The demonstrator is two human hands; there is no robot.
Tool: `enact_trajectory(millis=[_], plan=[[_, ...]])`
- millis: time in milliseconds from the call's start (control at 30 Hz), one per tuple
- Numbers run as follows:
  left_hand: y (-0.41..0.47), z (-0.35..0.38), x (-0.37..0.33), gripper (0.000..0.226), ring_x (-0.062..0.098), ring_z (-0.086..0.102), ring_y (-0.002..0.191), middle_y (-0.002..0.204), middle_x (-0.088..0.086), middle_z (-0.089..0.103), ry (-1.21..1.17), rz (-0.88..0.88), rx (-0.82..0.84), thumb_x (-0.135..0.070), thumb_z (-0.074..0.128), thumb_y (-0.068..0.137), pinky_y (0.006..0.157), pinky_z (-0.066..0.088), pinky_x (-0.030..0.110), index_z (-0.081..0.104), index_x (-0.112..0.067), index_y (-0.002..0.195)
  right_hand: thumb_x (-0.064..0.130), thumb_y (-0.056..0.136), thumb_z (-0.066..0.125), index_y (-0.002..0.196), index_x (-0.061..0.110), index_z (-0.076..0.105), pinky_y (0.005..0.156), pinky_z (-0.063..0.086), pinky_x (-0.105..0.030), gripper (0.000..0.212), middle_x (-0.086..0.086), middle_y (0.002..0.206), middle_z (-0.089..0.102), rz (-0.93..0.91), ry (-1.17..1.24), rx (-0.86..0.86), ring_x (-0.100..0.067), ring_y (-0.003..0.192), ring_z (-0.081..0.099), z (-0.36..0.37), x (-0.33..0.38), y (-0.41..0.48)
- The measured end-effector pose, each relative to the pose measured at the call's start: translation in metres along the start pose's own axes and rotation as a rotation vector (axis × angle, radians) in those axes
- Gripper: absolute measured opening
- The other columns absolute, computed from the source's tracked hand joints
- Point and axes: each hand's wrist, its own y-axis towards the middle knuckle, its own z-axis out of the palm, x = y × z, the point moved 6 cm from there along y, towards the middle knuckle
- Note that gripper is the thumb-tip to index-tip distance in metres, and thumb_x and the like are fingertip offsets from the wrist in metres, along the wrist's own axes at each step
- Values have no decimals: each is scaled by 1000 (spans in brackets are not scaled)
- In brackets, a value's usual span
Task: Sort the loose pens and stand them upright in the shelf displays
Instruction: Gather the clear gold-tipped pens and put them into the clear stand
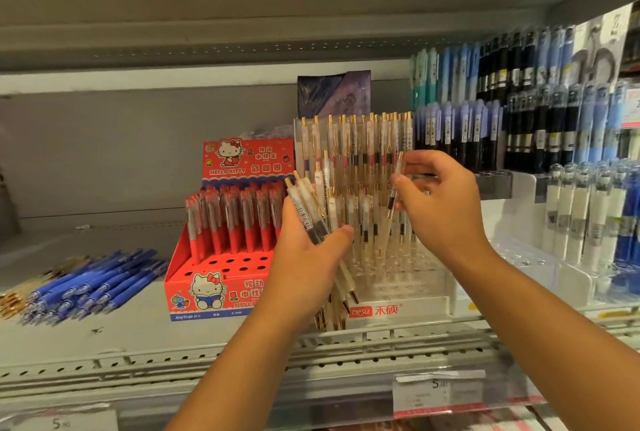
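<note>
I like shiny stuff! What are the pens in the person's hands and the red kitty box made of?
The pens bunched in the left hand look like frosted, see-through plastic with shiny gold metal-looking tips and clips. The red display box looks like printed cardboard: flat folded panels, punched round holes, a slight gloss. The right hand holds one more such pen.

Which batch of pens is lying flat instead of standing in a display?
The blue pens at far left: they lie loose in a pile on the shelf, while the red, cream and other pens stand upright in holders.
</note>
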Motion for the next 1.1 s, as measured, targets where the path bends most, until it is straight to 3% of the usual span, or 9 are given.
enact_trajectory(millis=[200,333,567,667,767,933,1033,1100], plan=[[1,1,4,51,-13,59,105,115,-33,62,-6,2,2,-19,66,92,82,47,12,45,-46,130,18,87,72,107,26,62,70,61,-38,24,18,93,63,-6,-93,86,-5,83,65,11,-4,-3],[1,1,4,51,-16,57,102,114,-36,61,1,7,11,-18,66,92,73,44,-1,45,-45,130,20,85,75,101,27,62,71,61,-38,22,16,90,63,-4,-145,169,-5,80,64,18,-8,-6],[0,1,4,50,-17,58,100,112,-35,61,-2,4,18,-16,66,92,71,43,-2,46,-45,127,19,84,76,98,27,60,73,60,-40,22,9,90,64,58,-166,217,-13,80,67,23,-18,-10],[1,1,3,51,-15,58,102,113,-34,62,-1,3,14,-18,66,92,76,50,11,45,-46,128,18,85,75,97,29,58,75,59,-42,24,7,89,62,82,-169,233,-16,82,66,23,-20,-11],[1,0,2,50,-14,59,102,112,-33,62,-12,6,5,-20,67,92,83,44,18,45,-45,129,17,86,74,99,27,55,75,59,-42,25,7,89,59,77,-202,247,-15,78,65,23,-18,-14],[-1,1,1,54,-15,59,102,113,-35,62,-29,18,26,-19,69,90,76,51,11,44,-44,131,23,85,75,99,28,57,61,49,-16,23,12,85,60,-7,-320,229,1,65,60,18,-8,-17],[-2,2,1,55,-13,59,104,115,-33,62,-35,6,46,-20,70,89,85,50,18,44,-44,132,27,83,76,101,28,62,69,51,-26,23,10,90,62,-36,-383,206,-3,69,57,14,-1,-17],[-2,2,1,55,-12,60,105,116,-32,62,-36,10,52,-20,71,89,89,48,23,44,-44,132,28,85,73,104,27,63,71,47,-21,21,7,96,61,-43,-372,155,-2,75,55,10,6,-18]])
